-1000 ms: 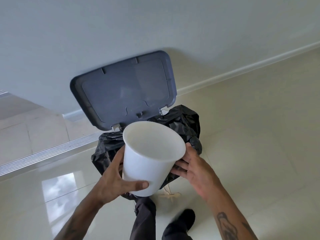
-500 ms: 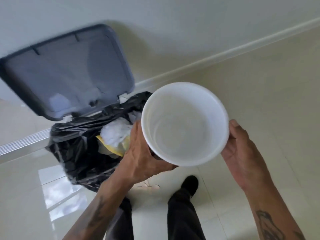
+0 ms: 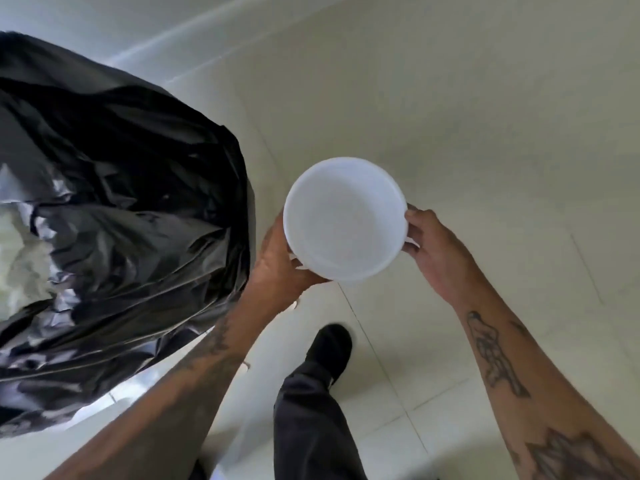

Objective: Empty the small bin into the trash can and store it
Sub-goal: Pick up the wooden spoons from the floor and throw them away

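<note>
The small white bin (image 3: 344,220) is upright between my hands, its mouth facing me and its inside bare. My left hand (image 3: 277,271) grips its left side from below. My right hand (image 3: 436,251) holds its right rim with fingertips. The trash can, wrapped in a black plastic liner (image 3: 138,220), fills the left of the view, right beside my left forearm. White and pale crumpled waste (image 3: 20,258) shows inside the liner at the far left edge. The can's lid is out of view.
Glossy pale floor tiles (image 3: 485,133) spread to the right and ahead. A wall with a white skirting board (image 3: 194,26) runs along the top left. My leg and black shoe (image 3: 329,348) stand below the bin.
The bin has moved right and away from the trash can, turned mouth up. The view swung right, so the can's grey lid left the frame.
</note>
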Available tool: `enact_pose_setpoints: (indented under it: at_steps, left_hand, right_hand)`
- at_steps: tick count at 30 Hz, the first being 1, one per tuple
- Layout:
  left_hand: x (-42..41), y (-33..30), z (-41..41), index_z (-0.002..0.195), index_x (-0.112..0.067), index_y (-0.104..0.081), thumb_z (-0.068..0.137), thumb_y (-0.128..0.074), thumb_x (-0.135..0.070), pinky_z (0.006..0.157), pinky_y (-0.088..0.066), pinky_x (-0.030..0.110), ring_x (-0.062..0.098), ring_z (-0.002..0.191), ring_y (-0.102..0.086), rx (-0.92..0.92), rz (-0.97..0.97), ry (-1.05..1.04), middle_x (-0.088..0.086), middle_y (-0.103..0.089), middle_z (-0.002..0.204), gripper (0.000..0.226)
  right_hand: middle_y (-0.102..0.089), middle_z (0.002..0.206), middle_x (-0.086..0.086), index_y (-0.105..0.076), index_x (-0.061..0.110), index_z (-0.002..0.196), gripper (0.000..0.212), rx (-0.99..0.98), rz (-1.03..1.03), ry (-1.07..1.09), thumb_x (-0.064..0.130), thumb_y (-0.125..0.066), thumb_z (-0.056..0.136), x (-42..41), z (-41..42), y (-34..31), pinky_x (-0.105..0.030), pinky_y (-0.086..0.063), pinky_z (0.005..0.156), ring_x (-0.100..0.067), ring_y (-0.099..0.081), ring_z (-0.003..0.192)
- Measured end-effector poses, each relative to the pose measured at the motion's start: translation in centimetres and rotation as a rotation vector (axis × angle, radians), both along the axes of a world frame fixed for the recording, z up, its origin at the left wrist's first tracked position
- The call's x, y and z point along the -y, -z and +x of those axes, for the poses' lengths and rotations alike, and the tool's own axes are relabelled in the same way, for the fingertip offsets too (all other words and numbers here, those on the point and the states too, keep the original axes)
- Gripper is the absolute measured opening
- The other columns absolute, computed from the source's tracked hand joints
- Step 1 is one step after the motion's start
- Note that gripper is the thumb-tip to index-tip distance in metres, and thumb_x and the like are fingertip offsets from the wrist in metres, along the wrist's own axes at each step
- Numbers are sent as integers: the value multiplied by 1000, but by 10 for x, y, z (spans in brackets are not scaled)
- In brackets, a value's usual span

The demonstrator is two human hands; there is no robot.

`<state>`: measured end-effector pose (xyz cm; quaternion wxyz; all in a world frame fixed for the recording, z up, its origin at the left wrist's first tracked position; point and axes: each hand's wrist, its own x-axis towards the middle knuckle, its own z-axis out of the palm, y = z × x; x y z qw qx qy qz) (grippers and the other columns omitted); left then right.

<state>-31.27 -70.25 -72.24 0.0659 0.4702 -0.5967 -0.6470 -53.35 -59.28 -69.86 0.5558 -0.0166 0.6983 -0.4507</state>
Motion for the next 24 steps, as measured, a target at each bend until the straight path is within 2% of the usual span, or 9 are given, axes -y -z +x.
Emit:
enact_pose_setpoints:
  at_steps: [2,5,8,10,12,15,18,21,24]
  left_hand:
    - [-3,41,2,141,-57,-39,58,-100,-23,78,-59,12,-15,114,-60,52,50,-3,-39,-55,129,108]
    - [-7,89,4,149,-55,-32,60,-97,-26,92,-60,31,-1,120,-61,95,119,-6,-42,-55,128,114]
    - [-10,120,6,154,-53,-27,63,-95,-20,94,-60,32,-5,119,-61,121,155,16,-47,-53,125,118]
    - [-9,133,4,158,-44,-26,68,-93,-6,101,-59,40,-5,124,-59,126,150,16,-34,-53,138,118]
    - [-8,132,2,160,-37,-24,71,-89,2,104,-57,47,11,133,-56,124,162,11,-15,-51,149,117]
    - [-6,118,11,162,-39,-20,78,-83,-2,105,-55,37,14,133,-57,165,179,25,-15,-47,151,111]
    - [-13,90,43,154,-32,-44,87,-76,-18,94,-54,27,12,111,-70,400,111,23,-15,-59,132,76]
    - [-37,64,101,121,-23,-74,94,-67,-20,84,-64,37,22,91,-77,471,149,41,1,-78,105,28]
    - [-68,53,174,96,-12,-79,92,-68,-11,77,-63,42,20,70,-73,547,353,-73,13,-81,96,12]
  right_hand:
    - [-74,125,14,-77,35,111,34,52,10,25,36,-51,88,-2,1,48,-27,-50,88,0,-71,107]
    - [-76,119,12,-76,32,111,33,102,16,67,30,-51,90,-4,3,102,-25,-52,87,-1,-72,101]
    - [-77,112,11,-73,27,116,34,127,22,106,24,-47,94,-4,7,137,-27,-51,90,-4,-71,97]
    - [-73,112,7,-70,23,122,36,134,14,118,25,-44,97,0,9,148,-28,-51,94,-8,-67,101]
    - [-72,116,4,-68,22,124,36,126,3,142,25,-43,99,3,10,146,-29,-52,96,-9,-66,105]
    - [-72,129,6,-68,27,123,32,109,6,164,29,-46,101,3,19,127,-28,-55,97,-10,-67,115]
    - [-74,117,4,-68,25,111,20,57,118,268,34,-55,98,-9,41,109,-32,-56,99,-14,-70,108]
    - [-62,84,1,-60,14,99,10,45,336,366,24,-59,96,-31,85,96,-35,-57,94,-18,-63,79]
    - [-60,83,-5,-60,8,97,8,139,493,299,16,-61,97,-48,153,94,-34,-59,78,-22,-64,77]
